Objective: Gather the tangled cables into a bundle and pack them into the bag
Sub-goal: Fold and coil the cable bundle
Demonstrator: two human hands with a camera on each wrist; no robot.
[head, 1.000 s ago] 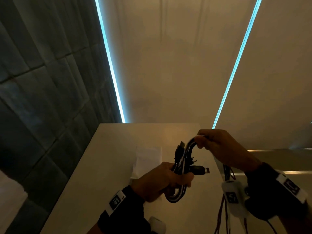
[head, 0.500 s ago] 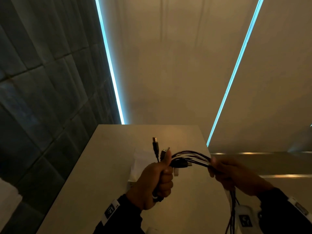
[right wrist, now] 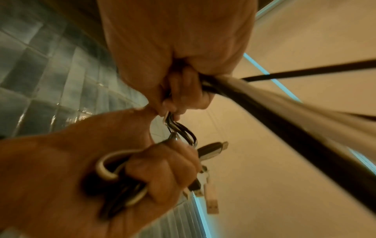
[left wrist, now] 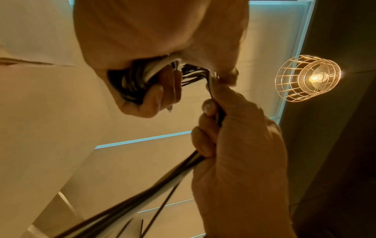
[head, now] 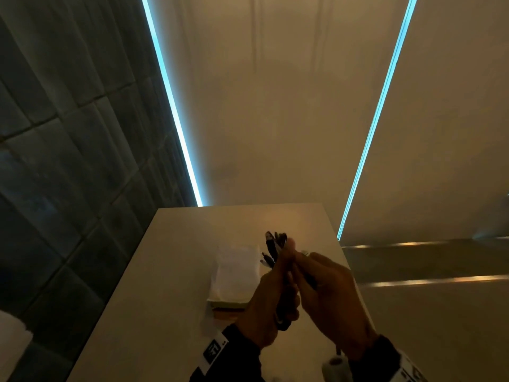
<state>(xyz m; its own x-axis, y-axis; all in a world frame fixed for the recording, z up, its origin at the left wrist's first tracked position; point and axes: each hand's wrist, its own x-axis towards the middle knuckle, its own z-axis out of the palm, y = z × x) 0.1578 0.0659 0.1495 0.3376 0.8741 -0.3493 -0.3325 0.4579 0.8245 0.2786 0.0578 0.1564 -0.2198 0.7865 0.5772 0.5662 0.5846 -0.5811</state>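
A bundle of black and white cables (head: pixel 276 242) is held above the table, with its plug ends sticking up past my fingers. My left hand (head: pixel 266 297) grips the coiled part (left wrist: pixel 133 81) in a fist. My right hand (head: pixel 329 295) presses against the left and grips the loose strands (right wrist: pixel 205 84). Those strands trail away down past my wrist (left wrist: pixel 130 198). Several USB plugs (right wrist: pixel 212 149) hang out of the left fist. A white bag (head: pixel 237 270) lies flat on the table just left of my hands. Its opening is hidden from me.
The pale table (head: pixel 170 277) runs away from me, with a dark tiled wall (head: pixel 68 161) on its left. A beige wall with blue light strips (head: pixel 176 117) stands behind. A caged lamp (left wrist: pixel 307 78) hangs overhead. A grey device (head: pixel 334 366) dangles below my right wrist.
My right hand has come in from the right to meet the left, bringing the stretched strands against the bundle. The plug ends now stand upright.
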